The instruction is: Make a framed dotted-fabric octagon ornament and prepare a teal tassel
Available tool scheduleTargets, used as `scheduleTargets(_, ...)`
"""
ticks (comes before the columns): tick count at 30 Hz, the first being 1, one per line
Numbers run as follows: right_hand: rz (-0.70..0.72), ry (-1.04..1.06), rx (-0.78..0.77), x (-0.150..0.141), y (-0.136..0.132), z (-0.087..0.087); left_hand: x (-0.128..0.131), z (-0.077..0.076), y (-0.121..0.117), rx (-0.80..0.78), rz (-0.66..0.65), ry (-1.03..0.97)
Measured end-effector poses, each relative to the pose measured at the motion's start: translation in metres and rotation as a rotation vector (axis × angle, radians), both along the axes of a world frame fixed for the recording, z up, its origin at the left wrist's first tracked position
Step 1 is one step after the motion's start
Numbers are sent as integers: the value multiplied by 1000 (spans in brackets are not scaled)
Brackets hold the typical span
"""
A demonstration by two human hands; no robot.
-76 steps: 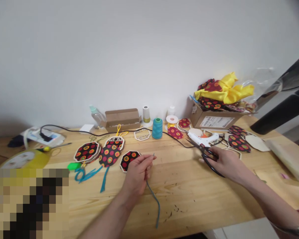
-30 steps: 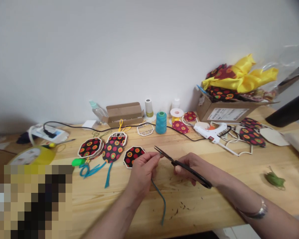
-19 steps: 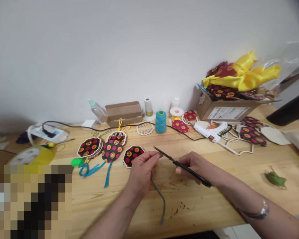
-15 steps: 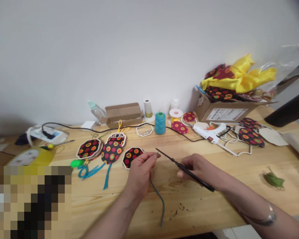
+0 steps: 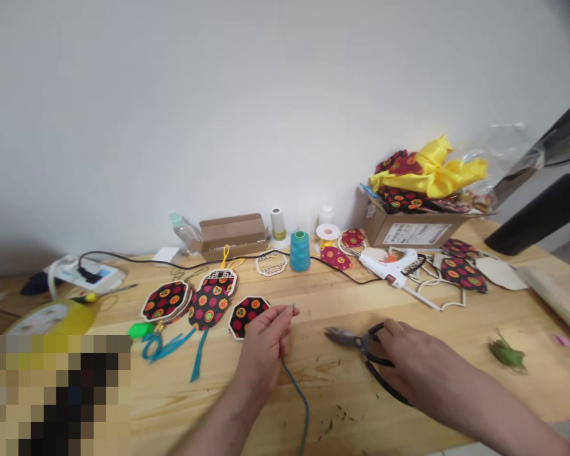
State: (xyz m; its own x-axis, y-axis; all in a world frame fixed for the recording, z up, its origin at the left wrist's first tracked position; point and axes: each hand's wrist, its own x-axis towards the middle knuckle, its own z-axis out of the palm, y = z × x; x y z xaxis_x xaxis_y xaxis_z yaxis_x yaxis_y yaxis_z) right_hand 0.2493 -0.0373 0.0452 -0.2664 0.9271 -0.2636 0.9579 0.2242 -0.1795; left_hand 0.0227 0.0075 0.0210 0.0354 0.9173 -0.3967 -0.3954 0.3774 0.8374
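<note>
My left hand (image 5: 266, 335) is closed in a pinch on a teal cord (image 5: 298, 387); its short end pokes up at the fingertips and the rest hangs down over the table. Beside that hand lies an octagonal patterned piece (image 5: 247, 315) with a pale rim, partly covered by the fingers. My right hand (image 5: 411, 354) has its fingers on the black handles of a pair of scissors (image 5: 357, 339). The scissors lie low at the tabletop, blades pointing left. Some of the right fingers are hidden behind the hand.
A teal thread cone (image 5: 299, 251) and a white glue gun (image 5: 390, 266) stand behind my hands. Patterned pieces with teal tassels (image 5: 198, 361) lie left. A cardboard box (image 5: 408, 229) of fabric stands back right, a green thread bundle (image 5: 506, 353) nearer. Dark scraps dot the table (image 5: 370, 430).
My right hand has moved the scissors away from the left hand, right and down toward the tabletop. The left hand keeps its pinch on the cord. The view has shifted slightly.
</note>
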Motion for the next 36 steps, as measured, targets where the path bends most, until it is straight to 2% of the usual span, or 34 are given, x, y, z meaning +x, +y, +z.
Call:
scheduleTargets(5, -5, -24, 24, -6, 2, 2, 0, 1, -2, -6, -22, -5)
scheduleTargets(9, 45, -147, 11, -15, 10, 4, 1, 2, -4, 4, -32, -3)
scheduleTargets(12, -33, -165, -5, -24, 16, 11, 1, 2, -5, 14, -44, 14)
scheduleTargets(14, -83, 11, 44, -31, 21, 15, 2, 2, -5, 14, -69, 18)
scheduleTargets(17, -109, 507, 26, -43, 33, 14, 3, 2, -6, 44, -104, 23)
scheduleTargets(20, -200, 895, -202, -57, 47, 6, 3, 2, -7, 69, -111, 11)
scheduleTargets(23, -303, 1129, -374, -69, 57, -1, 3, 2, -7, 78, -114, -7)
scheduleTargets(25, -342, 1190, -430, -75, 60, -2, 3, 2, -7, 86, -118, -9)
scheduleTargets(28, -353, 1201, -422, -81, 62, 0, 4, 1, -8, 96, -120, 17)
scheduleTargets(32, -336, 1224, -279, -83, 63, -2, 4, 2, -9, 97, -112, 25)
scheduleTargets(36, -315, 1195, -103, -82, 65, -9, 3, 3, -8, 22, -139, -99)
